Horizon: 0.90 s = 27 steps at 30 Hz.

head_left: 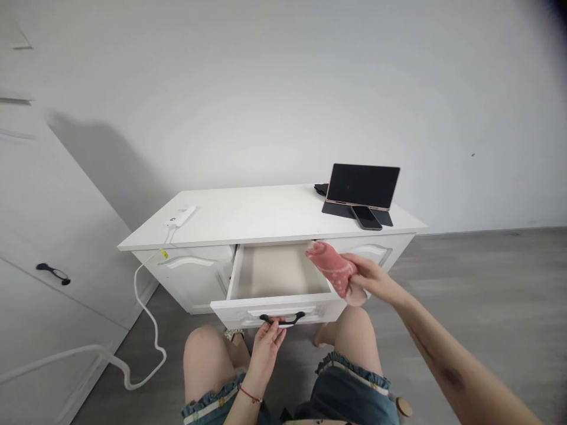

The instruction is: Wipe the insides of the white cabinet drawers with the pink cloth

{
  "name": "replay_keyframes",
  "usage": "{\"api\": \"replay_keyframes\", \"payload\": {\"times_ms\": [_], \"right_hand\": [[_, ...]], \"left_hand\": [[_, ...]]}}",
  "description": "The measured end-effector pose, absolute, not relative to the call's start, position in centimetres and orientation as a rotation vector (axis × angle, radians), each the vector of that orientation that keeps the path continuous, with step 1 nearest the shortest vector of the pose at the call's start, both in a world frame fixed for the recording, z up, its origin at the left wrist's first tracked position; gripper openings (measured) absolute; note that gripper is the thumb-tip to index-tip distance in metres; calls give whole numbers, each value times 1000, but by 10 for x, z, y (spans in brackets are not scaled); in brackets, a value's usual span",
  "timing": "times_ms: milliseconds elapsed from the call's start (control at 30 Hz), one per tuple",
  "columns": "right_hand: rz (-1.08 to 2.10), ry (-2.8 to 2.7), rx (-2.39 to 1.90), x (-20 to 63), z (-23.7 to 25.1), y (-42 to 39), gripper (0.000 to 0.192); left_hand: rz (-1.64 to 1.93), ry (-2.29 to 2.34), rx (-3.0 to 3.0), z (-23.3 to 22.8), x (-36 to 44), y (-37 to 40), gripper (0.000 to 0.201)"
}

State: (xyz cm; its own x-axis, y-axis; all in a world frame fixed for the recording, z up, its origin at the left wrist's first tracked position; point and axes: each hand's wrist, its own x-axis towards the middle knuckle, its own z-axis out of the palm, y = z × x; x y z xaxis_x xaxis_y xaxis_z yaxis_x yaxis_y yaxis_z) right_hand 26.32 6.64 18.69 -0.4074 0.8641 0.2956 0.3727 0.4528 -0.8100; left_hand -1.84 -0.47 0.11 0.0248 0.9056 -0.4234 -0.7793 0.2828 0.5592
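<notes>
Standing against a plain wall, the low white cabinet with moulded door panels (195, 277) has its shallow rectangular drawer with a pale bare bottom (277, 274) pulled out, and a dark flat tablet propped on a folding stand (363, 186) sits on its smooth top beside a black slab phone (366, 217). The right hand (370, 277) has its grip closed on a soft pink knitted cloth (331, 267) at the drawer's right edge. The left hand (268, 342) curls its fingertips on the curved black drawer handle (282, 319).

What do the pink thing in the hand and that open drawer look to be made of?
The pink thing looks like soft knit fabric, maybe a sock: it droops and folds in the right hand. The drawer looks like white-painted board, smooth and matt, with a black, probably metal handle.
</notes>
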Motion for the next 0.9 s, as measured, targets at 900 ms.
{"api": "replay_keyframes", "payload": {"times_ms": [900], "right_hand": [[-357,-2291,-1113,134,71,77,38]], "left_hand": [[1448,755,165,-3,-8,52,20]]}}
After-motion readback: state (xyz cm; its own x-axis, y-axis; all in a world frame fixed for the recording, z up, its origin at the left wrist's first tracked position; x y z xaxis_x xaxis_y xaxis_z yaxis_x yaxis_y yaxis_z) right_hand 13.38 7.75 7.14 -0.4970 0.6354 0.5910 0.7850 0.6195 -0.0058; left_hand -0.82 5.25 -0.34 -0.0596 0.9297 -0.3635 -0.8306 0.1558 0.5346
